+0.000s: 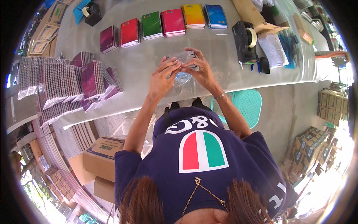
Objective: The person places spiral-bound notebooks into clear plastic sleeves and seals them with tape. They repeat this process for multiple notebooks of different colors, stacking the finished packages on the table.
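Observation:
Both hands meet over the near middle of the table. My left hand (163,76) is closed, its fingertips pinching a clear plastic bag (182,79). Opposite it, my right hand (201,70) grips the same bag, with thumb and fingers bent around its upper part. Inside the bag is a pale block with dark ends, perhaps notebooks seen edge-on; the fingers hide much of it. Beyond the hands, spiral notebooks stand in a row of short stacks: purple (108,39), red (129,33), green (151,25), pink (172,22), yellow (192,16) and blue (215,16).
Bagged purple notebooks (63,80) are piled at the table's left. Black tape dispensers stand at the far left (91,14) and right (244,41), the latter beside a white plastic bundle (273,50). Below are a green stool (247,108) and an open carton (102,153).

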A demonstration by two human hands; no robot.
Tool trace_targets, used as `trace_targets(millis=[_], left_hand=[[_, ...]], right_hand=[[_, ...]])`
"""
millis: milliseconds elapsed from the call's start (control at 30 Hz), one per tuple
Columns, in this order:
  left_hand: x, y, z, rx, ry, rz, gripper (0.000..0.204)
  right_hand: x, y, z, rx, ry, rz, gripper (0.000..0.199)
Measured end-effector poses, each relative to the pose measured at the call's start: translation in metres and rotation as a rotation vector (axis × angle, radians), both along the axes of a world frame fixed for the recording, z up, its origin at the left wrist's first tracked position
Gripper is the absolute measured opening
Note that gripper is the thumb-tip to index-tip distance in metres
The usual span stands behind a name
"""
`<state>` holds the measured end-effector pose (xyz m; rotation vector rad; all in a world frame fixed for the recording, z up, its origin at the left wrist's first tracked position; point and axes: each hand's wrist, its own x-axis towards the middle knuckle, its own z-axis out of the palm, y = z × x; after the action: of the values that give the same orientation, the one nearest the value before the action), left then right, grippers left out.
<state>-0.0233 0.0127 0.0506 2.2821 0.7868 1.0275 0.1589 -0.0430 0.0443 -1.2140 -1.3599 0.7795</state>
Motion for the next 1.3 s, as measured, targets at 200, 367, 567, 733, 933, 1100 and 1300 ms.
trace_targets(millis=[200, 367, 567, 733, 933, 1100, 1300], left_hand=[[0.001, -0.007, 0.000, 0.095, -0.002, 0.013, 0.019], [0.005, -0.010, -0.009, 0.169, 0.028, 0.014, 0.025], [0.003, -0.013, -0.009, 0.262, 0.108, 0.052, 0.024], [0.004, -0.011, -0.012, 0.221, 0.078, 0.034, 0.015], [-0.001, -0.008, -0.015, 0.230, 0.102, 0.003, 0.015], [-0.003, -0.006, -0.018, 0.238, 0.080, -0.023, 0.018], [-0.001, -0.001, -0.021, 0.260, 0.054, -0.053, 0.020]], right_hand=[[0.097, -0.028, 0.000, 0.102, -0.484, -0.767, 0.035], [0.239, -0.075, -0.027, -0.480, -0.323, -0.869, 0.028], [0.261, -0.071, -0.019, -0.613, 0.124, -0.587, 0.029], [0.255, -0.074, -0.028, -0.515, 0.244, -0.624, 0.023], [0.219, -0.105, -0.032, -0.324, 0.472, -0.716, 0.024], [0.205, -0.124, -0.025, -0.469, 0.386, -0.682, 0.013], [0.214, -0.139, -0.052, -0.715, -0.495, -1.038, 0.011]])
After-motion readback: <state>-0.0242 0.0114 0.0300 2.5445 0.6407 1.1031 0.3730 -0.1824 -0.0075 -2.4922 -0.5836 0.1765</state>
